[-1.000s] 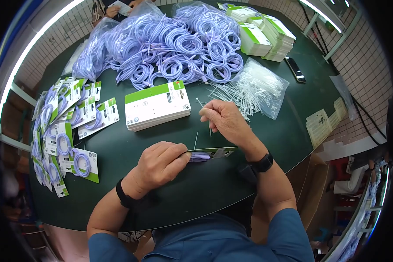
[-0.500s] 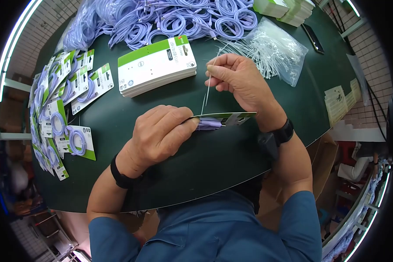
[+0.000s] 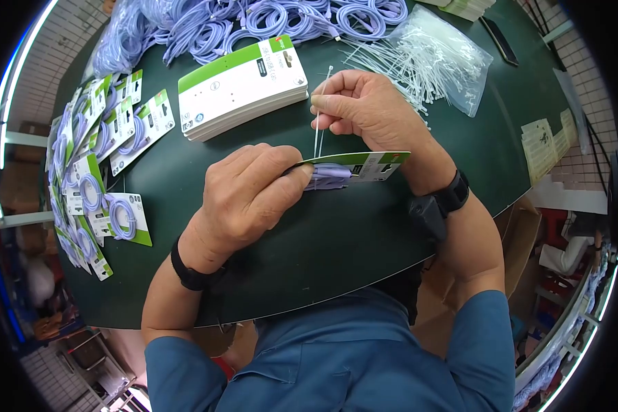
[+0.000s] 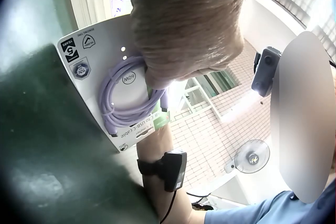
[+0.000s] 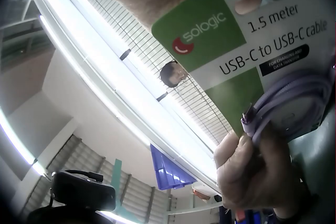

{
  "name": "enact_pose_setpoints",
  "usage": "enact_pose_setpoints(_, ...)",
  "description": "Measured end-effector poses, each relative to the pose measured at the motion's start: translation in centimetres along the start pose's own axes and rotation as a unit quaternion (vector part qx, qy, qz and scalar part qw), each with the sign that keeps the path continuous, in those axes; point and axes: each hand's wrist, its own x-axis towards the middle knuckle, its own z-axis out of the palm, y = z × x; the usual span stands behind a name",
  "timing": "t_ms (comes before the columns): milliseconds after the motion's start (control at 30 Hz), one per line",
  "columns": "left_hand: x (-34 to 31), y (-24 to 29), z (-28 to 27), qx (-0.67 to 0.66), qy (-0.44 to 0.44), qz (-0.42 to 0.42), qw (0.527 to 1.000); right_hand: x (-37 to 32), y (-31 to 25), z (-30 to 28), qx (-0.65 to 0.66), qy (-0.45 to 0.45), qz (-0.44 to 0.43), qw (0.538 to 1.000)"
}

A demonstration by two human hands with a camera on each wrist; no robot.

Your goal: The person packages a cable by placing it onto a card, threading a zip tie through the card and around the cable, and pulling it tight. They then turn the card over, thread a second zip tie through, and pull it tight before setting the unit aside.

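My left hand point(image 3: 250, 196) grips the left end of a green and white retail card point(image 3: 384, 165), thumb pressing a coiled purple USB-C cable point(image 3: 328, 176) against its printed face. The left wrist view shows the coil point(image 4: 107, 103) lying against the card. Beyond the card's upper edge, my right hand point(image 3: 367, 110) pinches a thin white cable tie point(image 3: 329, 74) between thumb and fingers. Two thin strands stand close together at that edge, below the right fingertips. In the right wrist view, left-hand fingers point(image 5: 257, 171) hold the cable and card from below.
A stack of blank cards point(image 3: 237, 89) stands just beyond my hands. Finished-looking cards with cables point(image 3: 127, 220) pile up at left. Loose purple cable coils point(image 3: 254, 24) lie at the back, with a bag of cable ties point(image 3: 439, 62) and a phone point(image 3: 499, 41) at right.
The right hand has brought its cable tie in toward the strand standing behind the card. The card has turned to show more of its printed face. The head view has tilted down.
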Motion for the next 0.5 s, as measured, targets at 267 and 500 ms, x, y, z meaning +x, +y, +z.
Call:
enact_pose_setpoints(267,0.04,0.02,0.11,-0.008,0.005,-0.004,1.000,0.11,0.33,0.01,-0.005,-0.017,0.008,1.000)
enact_pose_setpoints(500,0.01,0.06,0.09,-0.009,0.008,-0.004,1.000,-0.22,0.06,0.29,-0.024,-0.047,0.018,0.998)
